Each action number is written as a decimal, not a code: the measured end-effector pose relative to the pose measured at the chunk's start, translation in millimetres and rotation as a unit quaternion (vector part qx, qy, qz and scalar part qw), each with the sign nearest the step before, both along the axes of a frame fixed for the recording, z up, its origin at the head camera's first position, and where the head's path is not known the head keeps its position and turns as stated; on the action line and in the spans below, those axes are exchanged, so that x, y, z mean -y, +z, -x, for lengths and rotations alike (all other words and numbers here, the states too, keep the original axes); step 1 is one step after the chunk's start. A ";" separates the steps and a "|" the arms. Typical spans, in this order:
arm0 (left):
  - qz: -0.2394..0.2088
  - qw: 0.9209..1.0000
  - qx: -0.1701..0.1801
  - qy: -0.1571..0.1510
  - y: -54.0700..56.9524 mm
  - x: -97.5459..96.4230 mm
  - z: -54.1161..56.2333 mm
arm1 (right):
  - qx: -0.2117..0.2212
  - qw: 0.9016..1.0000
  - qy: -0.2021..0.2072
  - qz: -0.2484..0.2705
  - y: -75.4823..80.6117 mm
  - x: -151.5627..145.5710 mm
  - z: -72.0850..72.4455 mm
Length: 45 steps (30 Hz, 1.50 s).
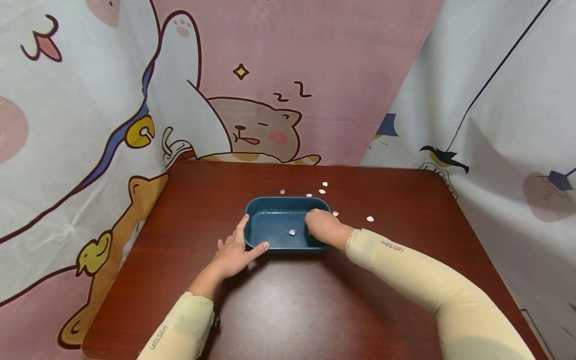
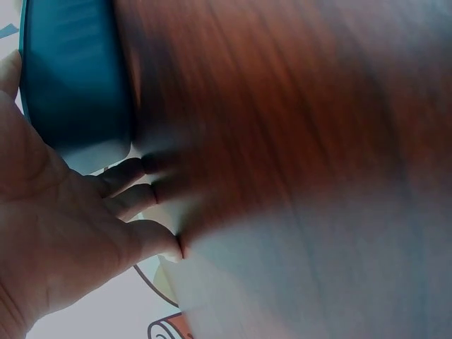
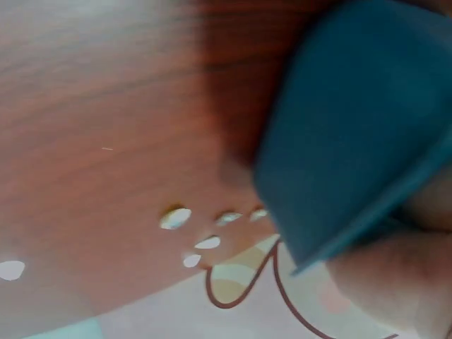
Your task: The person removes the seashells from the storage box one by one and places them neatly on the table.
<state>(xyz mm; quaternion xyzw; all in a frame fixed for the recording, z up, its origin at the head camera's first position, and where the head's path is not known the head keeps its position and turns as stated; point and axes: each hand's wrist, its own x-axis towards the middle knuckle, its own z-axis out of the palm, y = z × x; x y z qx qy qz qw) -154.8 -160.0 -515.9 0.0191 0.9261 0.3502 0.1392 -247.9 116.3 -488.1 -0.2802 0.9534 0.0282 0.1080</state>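
A dark blue rectangular tub (image 1: 288, 249) with rounded corners sits mid-table. My left hand (image 1: 234, 252) is at its left end, fingers spread, the thumb along the front wall and a fingertip at the rim; in the left wrist view, other fingertips (image 2: 166, 244) rest on the table. One small whitish shell-like piece (image 1: 292, 232) lies on the tub floor. My right hand (image 1: 326, 226) reaches over the right end into the tub, its fingers hidden from above. In the right wrist view, part of that hand (image 3: 395, 282) shows behind the tub wall; I cannot tell whether it holds anything.
Several more whitish pieces lie on the brown wooden table (image 1: 288, 310) behind and right of the tub, among them one piece (image 1: 370, 219) farther right and another (image 1: 282, 192) at the back. A cartoon-printed cloth (image 1: 342, 90) hangs behind the table and along its sides.
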 end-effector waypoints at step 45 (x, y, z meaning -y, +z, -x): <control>0.001 1.000 -0.026 0.013 -5.7 0.0 -9.9 | -0.005 0.973 -0.051 0.224 62.4 93.4 64.2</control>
